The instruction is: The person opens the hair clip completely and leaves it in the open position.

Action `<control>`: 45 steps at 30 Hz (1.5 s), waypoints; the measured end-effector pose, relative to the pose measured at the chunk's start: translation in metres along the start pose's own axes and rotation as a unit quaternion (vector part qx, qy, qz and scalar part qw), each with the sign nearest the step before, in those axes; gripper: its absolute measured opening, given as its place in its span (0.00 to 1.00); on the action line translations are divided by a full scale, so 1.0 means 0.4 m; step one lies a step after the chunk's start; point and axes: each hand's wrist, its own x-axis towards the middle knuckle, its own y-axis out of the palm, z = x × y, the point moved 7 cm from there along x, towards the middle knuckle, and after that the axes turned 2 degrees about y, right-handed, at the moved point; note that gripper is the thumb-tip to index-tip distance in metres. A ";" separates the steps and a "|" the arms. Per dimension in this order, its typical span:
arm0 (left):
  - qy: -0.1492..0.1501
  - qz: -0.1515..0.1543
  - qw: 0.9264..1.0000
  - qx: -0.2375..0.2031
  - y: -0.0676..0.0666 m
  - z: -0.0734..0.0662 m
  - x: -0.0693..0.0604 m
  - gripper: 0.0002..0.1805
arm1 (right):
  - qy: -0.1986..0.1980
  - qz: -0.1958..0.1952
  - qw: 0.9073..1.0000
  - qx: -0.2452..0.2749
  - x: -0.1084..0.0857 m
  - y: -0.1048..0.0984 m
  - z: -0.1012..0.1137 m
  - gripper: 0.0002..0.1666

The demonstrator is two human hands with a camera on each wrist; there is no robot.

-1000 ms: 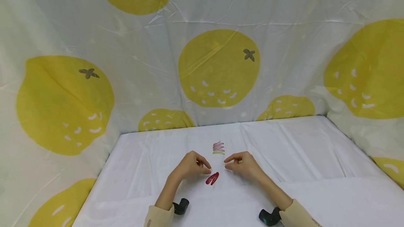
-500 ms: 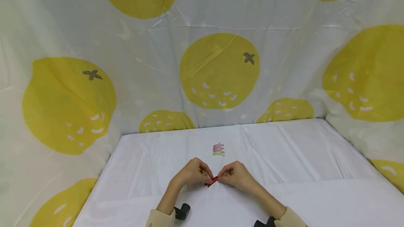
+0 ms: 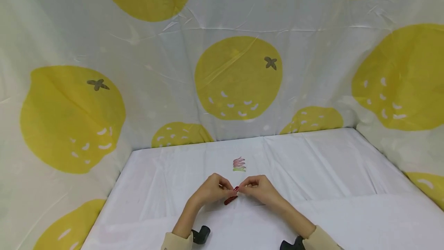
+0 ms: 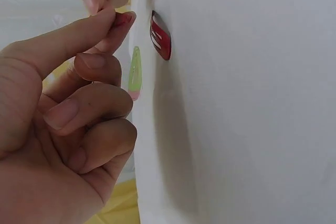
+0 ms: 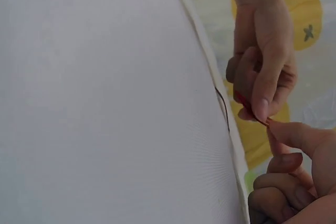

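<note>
A red snap hair clip (image 3: pixel 236 189) is up off the table between my two hands, mostly covered by fingertips. My left hand (image 3: pixel 214 189) pinches one end of it between thumb and index finger, its other fingers curled. From the other side, my right hand (image 3: pixel 260 189) pinches the opposite end. In the right wrist view, the held clip (image 5: pixel 250 107) looks like a thin red strip running between both sets of fingertips. Just below the hands, a second red snap clip (image 3: pixel 230 200) lies on the white cloth; the left wrist view shows this clip (image 4: pixel 160 38) with its cut-out slots.
Beyond the hands, a row of pink hair clips (image 3: pixel 239 161) lies on the white-covered table (image 3: pixel 312 165), with green clips (image 3: pixel 239 169) at its near end. A fabric backdrop with yellow lemons (image 3: pixel 239 80) rises behind the table. Black wrist cameras (image 3: pixel 201 234) sit by the sleeves.
Both hands came down and together onto the red clips, which lay side by side. One clip is now lifted between the fingertips; the other stays on the cloth.
</note>
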 end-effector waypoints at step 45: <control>-0.031 -0.107 0.989 -0.097 -0.038 0.005 0.002 0.10 | -0.045 -0.160 0.986 -0.029 -0.003 -0.045 0.029 0.05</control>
